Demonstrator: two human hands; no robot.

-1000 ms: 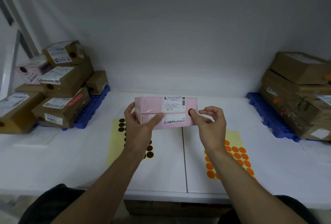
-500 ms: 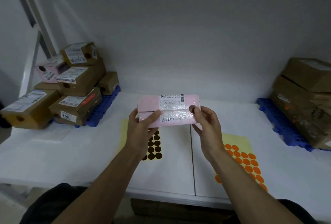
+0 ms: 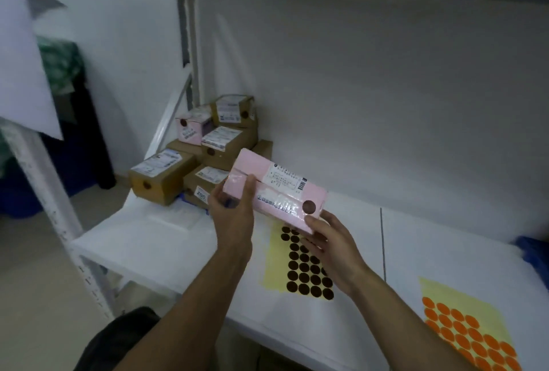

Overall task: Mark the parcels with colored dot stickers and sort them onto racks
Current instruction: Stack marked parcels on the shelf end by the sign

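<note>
Both hands hold the pink parcel (image 3: 276,189) in the air over the left part of the worktop (image 3: 166,240). The left hand (image 3: 234,216) grips its left end and the right hand (image 3: 332,249) its right corner, beside a brown dot sticker (image 3: 309,207). Stacked boxes (image 3: 190,168) stand at the back left corner

A white worktop (image 3: 166,240) runs from near left to far right, with a thin dark seam (image 3: 382,240) across it. Behind it stands a plain white wall (image 3: 386,88), dimly lit and shadowed toward the top. On the left a white perforated rack post (image 3: 50,201) slants down to a beige floor (image 3: 29,296). Farther left, a green patterned cloth (image 3: 61,67) lies over something dark.
</note>
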